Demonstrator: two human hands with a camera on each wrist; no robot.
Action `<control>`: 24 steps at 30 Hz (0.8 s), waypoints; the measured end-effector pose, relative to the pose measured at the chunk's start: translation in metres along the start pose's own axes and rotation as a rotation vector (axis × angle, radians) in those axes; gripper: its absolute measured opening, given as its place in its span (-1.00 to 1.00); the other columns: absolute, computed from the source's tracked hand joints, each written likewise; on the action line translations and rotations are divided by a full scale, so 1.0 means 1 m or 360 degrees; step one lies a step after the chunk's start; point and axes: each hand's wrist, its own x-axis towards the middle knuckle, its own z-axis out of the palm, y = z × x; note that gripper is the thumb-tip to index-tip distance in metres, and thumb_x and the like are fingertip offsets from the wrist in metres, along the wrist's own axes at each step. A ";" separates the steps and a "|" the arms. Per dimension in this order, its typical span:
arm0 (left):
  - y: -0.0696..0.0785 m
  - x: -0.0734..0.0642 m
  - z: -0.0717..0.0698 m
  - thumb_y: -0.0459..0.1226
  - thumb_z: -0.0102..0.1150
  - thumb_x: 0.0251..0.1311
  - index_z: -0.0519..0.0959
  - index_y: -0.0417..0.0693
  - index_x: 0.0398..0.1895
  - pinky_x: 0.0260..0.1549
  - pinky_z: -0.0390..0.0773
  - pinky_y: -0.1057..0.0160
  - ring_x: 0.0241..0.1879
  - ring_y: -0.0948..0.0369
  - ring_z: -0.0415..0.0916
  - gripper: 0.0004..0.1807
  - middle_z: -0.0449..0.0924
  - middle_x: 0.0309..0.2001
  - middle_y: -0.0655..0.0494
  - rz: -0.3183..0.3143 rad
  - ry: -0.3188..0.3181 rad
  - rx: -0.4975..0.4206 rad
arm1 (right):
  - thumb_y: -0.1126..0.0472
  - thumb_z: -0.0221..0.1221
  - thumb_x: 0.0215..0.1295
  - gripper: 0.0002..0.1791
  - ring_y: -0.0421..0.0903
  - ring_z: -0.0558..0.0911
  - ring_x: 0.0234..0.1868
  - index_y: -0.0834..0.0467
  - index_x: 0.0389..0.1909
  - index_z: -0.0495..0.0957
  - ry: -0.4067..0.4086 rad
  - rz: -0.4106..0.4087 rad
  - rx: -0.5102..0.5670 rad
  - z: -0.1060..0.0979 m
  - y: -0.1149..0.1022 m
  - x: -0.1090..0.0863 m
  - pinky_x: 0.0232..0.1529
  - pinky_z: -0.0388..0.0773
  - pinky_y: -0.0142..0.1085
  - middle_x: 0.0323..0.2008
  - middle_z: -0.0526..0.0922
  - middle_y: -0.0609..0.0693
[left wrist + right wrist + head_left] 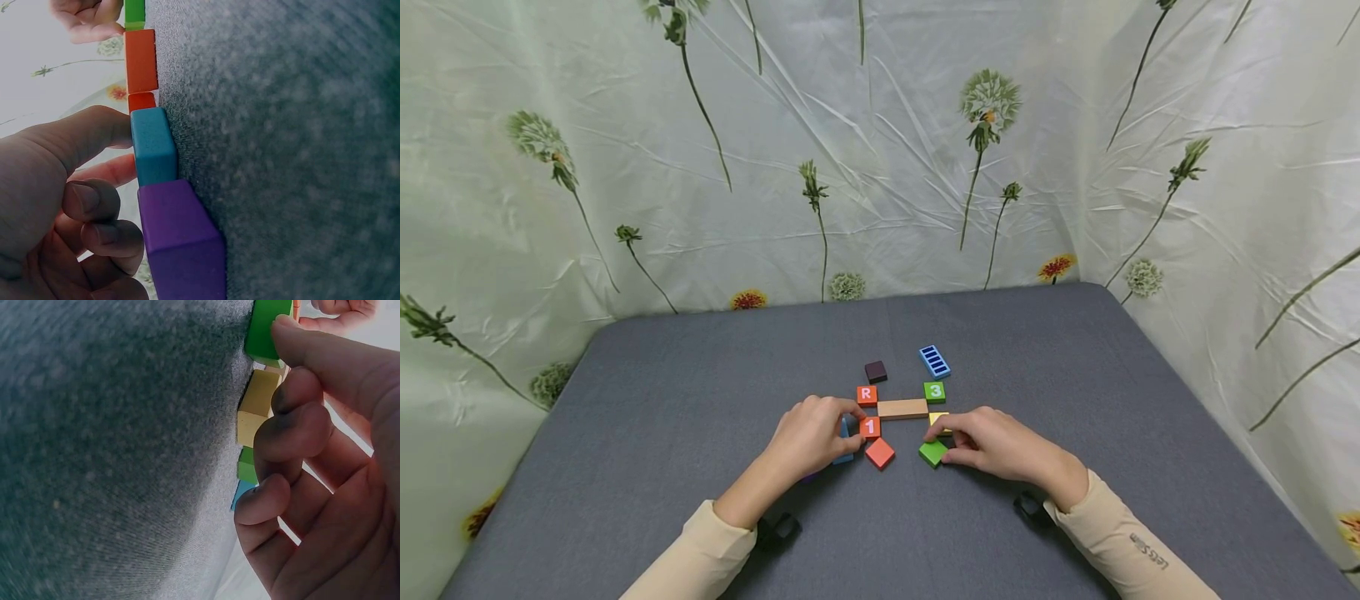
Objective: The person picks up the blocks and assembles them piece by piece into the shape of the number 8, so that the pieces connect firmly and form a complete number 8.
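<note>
My left hand (811, 435) has its thumb and index finger at two sides of an orange-red block marked 1 (870, 427), pinching it. Under that hand, partly hidden, are a blue block (154, 147) and a purple block (181, 240). A green block (933, 453), lying at an angle, is pinched between the thumb and index finger of my right hand (1000, 443). Just behind it a yellow block (936, 418) is half covered by that hand. A plain orange-red block (880, 454) lies turned on its corner between the hands.
A long wooden block (902, 409) lies between an orange-red block marked R (867, 396) and a green block marked 3 (934, 392). Farther back lie a dark block (876, 372) and a blue block with dark bars (935, 361). The grey table (700, 375) meets a flowered cloth (895, 167).
</note>
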 end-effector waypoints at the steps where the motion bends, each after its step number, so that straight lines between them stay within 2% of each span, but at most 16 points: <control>1: 0.000 0.000 0.000 -0.18 0.58 0.18 0.82 0.08 -0.07 -0.68 0.10 0.31 -0.68 0.33 0.20 -0.74 0.34 -0.70 0.26 -0.0001 -0.0001 0.0000 | 0.15 0.38 0.45 -0.74 -0.44 0.29 -0.54 -0.05 0.11 0.73 0.0000 -0.0003 0.0001 0.000 0.000 0.000 -0.45 0.22 -0.46 -0.56 0.37 -0.32; 17: 0.002 0.001 -0.001 -0.19 0.58 0.17 0.81 0.08 -0.06 -0.67 0.10 0.31 -0.68 0.32 0.21 -0.74 0.34 -0.70 0.25 -0.0022 -0.0019 0.0009 | 0.16 0.39 0.45 -0.74 -0.44 0.30 -0.55 -0.05 0.10 0.72 0.0012 -0.0018 0.0024 -0.001 0.002 0.002 -0.46 0.23 -0.47 -0.57 0.38 -0.32; 24: 0.002 0.000 -0.001 -0.20 0.58 0.17 0.81 0.07 -0.06 -0.67 0.10 0.32 -0.68 0.32 0.22 -0.74 0.34 -0.70 0.24 -0.0018 -0.0018 0.0000 | 0.16 0.40 0.43 -0.70 -0.44 0.29 -0.54 0.02 0.13 0.70 0.0048 -0.0013 0.0033 -0.001 0.002 0.000 -0.45 0.24 -0.47 -0.55 0.39 -0.31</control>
